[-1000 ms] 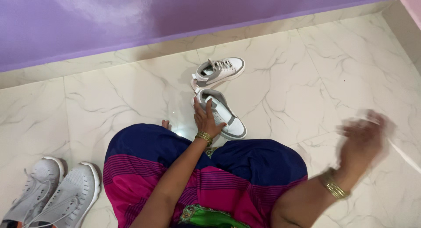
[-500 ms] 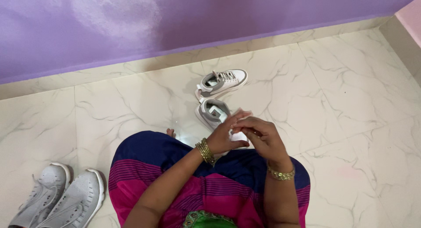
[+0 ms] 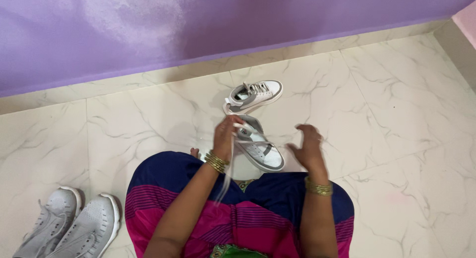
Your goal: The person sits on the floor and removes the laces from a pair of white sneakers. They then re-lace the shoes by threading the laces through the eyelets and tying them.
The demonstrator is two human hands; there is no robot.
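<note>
A white and grey sneaker (image 3: 260,148) lies on the marble floor just in front of my knees. My left hand (image 3: 227,134) is at its heel end, fingers closed on a white shoelace (image 3: 225,176) that trails down across my forearm. My right hand (image 3: 308,145) hovers to the right of the sneaker with fingers spread and nothing in it. A second matching sneaker (image 3: 254,95) sits a little farther away, laced, near the wall.
A pair of light grey mesh sneakers (image 3: 69,230) lies at the lower left. A purple wall (image 3: 198,25) runs along the back with a tiled skirting. My lap is covered by a pink and blue striped garment (image 3: 248,208).
My hands, joined over the near sneaker half a second ago, have parted. The left now holds a lace pulled toward me; the right has moved off to the right, fingers spread.
</note>
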